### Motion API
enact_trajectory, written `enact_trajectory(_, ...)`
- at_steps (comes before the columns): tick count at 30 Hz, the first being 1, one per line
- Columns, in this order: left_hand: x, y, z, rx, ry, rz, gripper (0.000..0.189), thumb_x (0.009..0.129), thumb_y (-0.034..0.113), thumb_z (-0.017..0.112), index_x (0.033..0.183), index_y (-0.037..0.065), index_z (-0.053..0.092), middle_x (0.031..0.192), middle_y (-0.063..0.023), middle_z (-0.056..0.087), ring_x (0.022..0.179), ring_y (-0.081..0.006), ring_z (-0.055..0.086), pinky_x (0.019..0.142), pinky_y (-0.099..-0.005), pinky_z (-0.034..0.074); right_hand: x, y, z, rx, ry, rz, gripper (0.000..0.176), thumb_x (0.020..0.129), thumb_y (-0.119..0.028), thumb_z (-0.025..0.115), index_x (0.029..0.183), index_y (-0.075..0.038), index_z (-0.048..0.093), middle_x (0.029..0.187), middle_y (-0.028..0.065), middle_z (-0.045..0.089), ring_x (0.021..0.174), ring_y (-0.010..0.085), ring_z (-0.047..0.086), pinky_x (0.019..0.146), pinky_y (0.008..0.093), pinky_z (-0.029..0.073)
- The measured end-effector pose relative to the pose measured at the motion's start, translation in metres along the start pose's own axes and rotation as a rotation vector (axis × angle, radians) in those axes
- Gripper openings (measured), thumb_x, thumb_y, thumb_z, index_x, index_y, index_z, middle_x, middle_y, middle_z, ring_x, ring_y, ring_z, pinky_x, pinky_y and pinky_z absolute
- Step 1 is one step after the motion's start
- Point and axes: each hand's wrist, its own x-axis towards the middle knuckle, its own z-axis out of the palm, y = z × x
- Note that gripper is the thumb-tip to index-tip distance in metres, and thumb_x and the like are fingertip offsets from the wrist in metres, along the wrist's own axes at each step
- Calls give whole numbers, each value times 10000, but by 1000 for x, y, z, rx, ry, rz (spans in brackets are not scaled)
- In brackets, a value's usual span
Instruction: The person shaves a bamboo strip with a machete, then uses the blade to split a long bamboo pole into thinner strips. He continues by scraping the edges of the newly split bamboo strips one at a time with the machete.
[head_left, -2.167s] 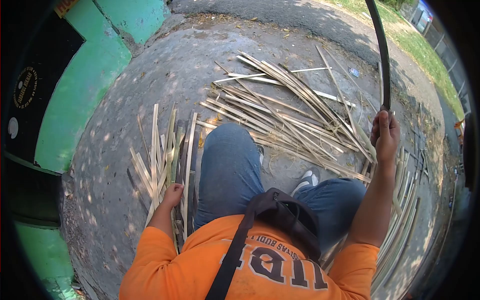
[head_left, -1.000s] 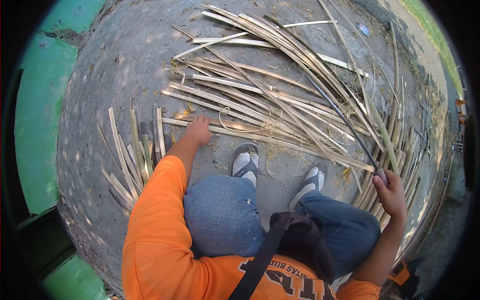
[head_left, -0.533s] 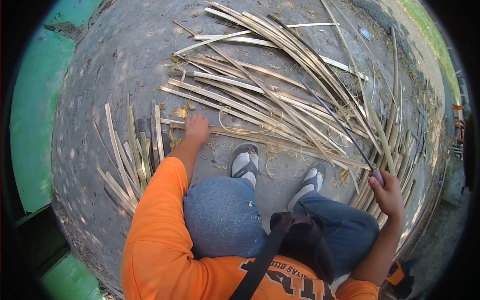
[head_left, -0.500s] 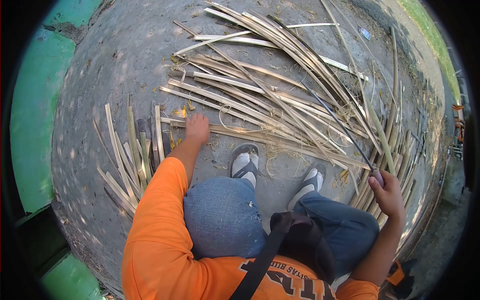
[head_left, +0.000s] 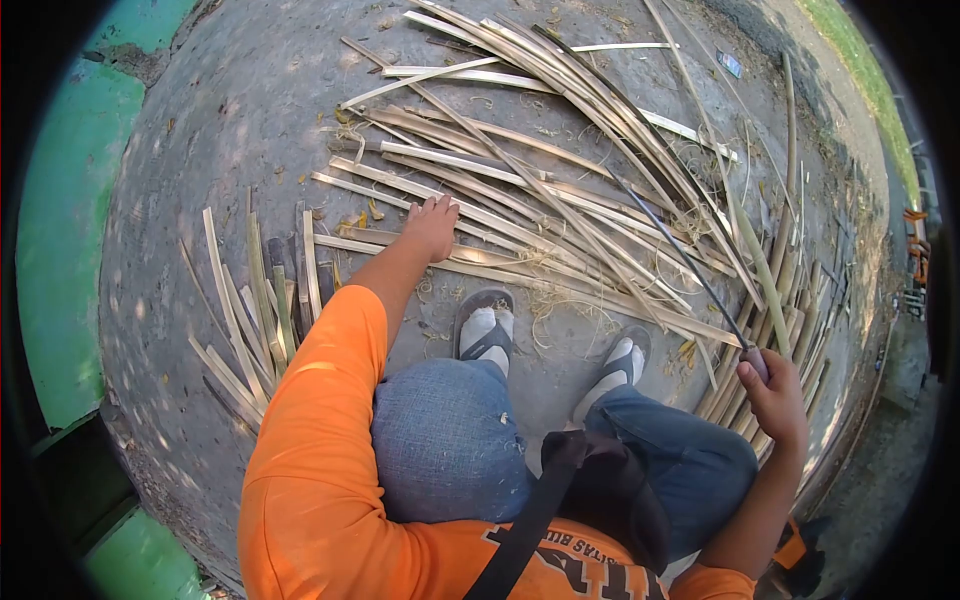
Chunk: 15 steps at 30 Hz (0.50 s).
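Note:
My left hand (head_left: 431, 229) reaches over the near edge of a spread of pale split strips (head_left: 480, 165) on the ground, its fingers apart at the strips; whether it touches one is hard to tell. At the right, my right hand (head_left: 778, 395) is wrapped round the dark handle of a long thin blade (head_left: 685, 255). The blade points up and left across the strips. Thin curled shavings (head_left: 545, 265) lie among the strips near my feet.
Upright-looking strips (head_left: 262, 300) lie in a bunch at the left. More long pieces (head_left: 790, 310) are piled at the right. My sandalled feet (head_left: 487, 330) stand below the strips. A green wall (head_left: 75, 220) borders the far left, and a small packet (head_left: 729, 64) lies at the upper right.
My left hand has moved right and slightly up, from the strips' left ends to farther along them. My right hand keeps its hold on the blade's handle, almost unmoved.

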Motion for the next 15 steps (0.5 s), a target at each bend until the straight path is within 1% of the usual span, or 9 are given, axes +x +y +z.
enact_trajectory(1, -1, 1, -2, 16, 2, -8, 733, 1004, 288, 607, 1635, 88, 292, 1711, -143, 261, 1573, -337, 253, 1267, -564, 236, 1, 0, 0, 0, -3, -4, 576, 938, -525, 742, 854, 32, 617, 665, 47, 500, 649, 145, 438, 591, 362, 392)
enact_trajectory(4, -6, 7, -23, 33, -110, -24, 694, 1027, 307, 570, 1630, 85, 306, 1724, -137, 238, 1588, -347, 219, 1275, -564, 220, 2, 2, 0, -31, -7, 7, 592, 934, -537, 741, 843, 32, 609, 658, 53, 499, 644, 148, 437, 587, 366, 388)
enact_trajectory(7, 4, 1, -9, 65, -45, -70, 678, 1047, 340, 543, 1635, 102, 303, 1696, -138, 289, 1563, -353, 267, 1271, -568, 227, 2, 2, 3, -36, 2, 3, 600, 930, -542, 742, 833, 34, 601, 653, 60, 500, 639, 152, 439, 584, 369, 387)
enact_trajectory(10, 3, -10, 5, 0, 81, -45, 627, 1064, 395, 501, 1607, 111, 367, 1621, -145, 392, 1503, -353, 354, 1260, -569, 246, 3, 1, 5, -30, 14, -5, 592, 933, -529, 742, 830, 35, 596, 649, 65, 498, 633, 157, 438, 582, 372, 386)
enact_trajectory(11, 3, -10, 7, -18, 67, -59, 606, 1067, 414, 488, 1586, 113, 402, 1590, -146, 423, 1482, -353, 376, 1252, -569, 257, 2, 1, 5, -29, 14, -7, 587, 934, -523, 741, 829, 36, 596, 648, 67, 497, 630, 159, 438, 581, 372, 386)
enact_trajectory(13, -10, -3, -14, -50, 40, -86, 577, 1074, 451, 461, 1544, 117, 472, 1529, -147, 485, 1440, -352, 419, 1236, -570, 281, 3, -3, 5, -58, 4, -1, 568, 938, -506, 741, 841, 37, 606, 650, 69, 502, 631, 161, 444, 583, 376, 389)
enact_trajectory(15, -9, -5, -8, -51, 54, -97, 526, 1067, 440, 477, 1469, 112, 561, 1511, -122, 503, 1424, -327, 431, 1233, -560, 280, 4, -8, 5, -62, -3, 3, 551, 940, -491, 742, 854, 38, 617, 653, 74, 508, 631, 166, 449, 585, 380, 393)
